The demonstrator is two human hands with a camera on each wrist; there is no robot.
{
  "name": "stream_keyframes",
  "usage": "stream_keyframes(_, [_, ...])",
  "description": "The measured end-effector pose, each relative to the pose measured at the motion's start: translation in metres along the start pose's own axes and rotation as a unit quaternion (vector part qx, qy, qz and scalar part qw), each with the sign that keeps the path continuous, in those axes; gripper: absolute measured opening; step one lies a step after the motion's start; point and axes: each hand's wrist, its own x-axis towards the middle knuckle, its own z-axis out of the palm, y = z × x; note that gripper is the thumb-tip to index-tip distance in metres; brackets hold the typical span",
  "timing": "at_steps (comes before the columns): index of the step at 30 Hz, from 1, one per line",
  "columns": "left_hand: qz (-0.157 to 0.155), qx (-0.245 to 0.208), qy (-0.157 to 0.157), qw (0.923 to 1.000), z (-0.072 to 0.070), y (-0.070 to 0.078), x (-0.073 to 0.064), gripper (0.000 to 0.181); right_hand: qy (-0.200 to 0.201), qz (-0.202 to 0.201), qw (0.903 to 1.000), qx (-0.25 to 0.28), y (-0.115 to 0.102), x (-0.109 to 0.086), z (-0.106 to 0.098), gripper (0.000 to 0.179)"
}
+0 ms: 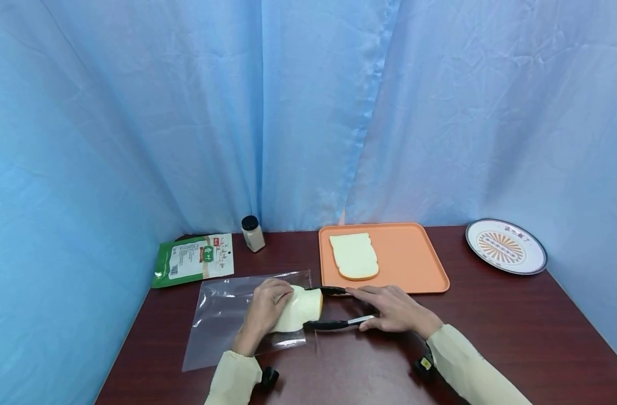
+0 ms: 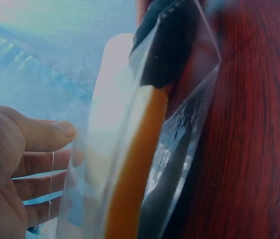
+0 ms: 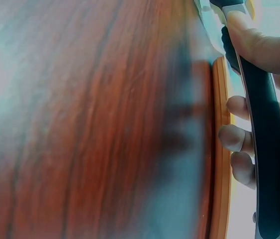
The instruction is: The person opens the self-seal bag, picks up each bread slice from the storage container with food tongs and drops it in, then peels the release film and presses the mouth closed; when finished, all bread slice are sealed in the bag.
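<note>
A clear plastic bag [image 1: 212,323] lies at the front left of the table, with a bread slice [image 1: 303,306] partly inside. My left hand [image 1: 263,309] pinches the bag near its open end, beside the bread; in the left wrist view thumb and fingers [image 2: 47,137] meet the film at its edge. My right hand [image 1: 397,309] grips a pair of tongs [image 1: 330,325]. Their black tips lie spread, one at each long side of the bread's right end. In the right wrist view the thumb presses the dark tong handle [image 3: 265,144], fingers around it.
Behind the tongs is an orange tray [image 1: 410,256] carrying a second bread slice [image 1: 356,257]. A patterned plate [image 1: 533,253] stands at the right back. At the left back are a green-and-white packet [image 1: 187,261] and a black-capped shaker [image 1: 253,236]. Blue curtains [image 1: 308,112] hang around the table.
</note>
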Motion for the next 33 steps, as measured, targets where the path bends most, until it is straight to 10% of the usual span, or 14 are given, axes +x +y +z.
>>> stream_keyframes(18, [0.024, -0.015, 0.003, 0.9996, 0.003, 0.0, 0.0, 0.009, 0.03, -0.037, 0.9989, 0.0, -0.003, 0.016, 0.004, 0.077])
stream_keyframes(33, [0.008, -0.013, -0.01, 0.9998, 0.003, 0.003, 0.0, 0.009, -0.038, -0.007, 0.9988, -0.03, -0.007, 0.018, -0.001, 0.077])
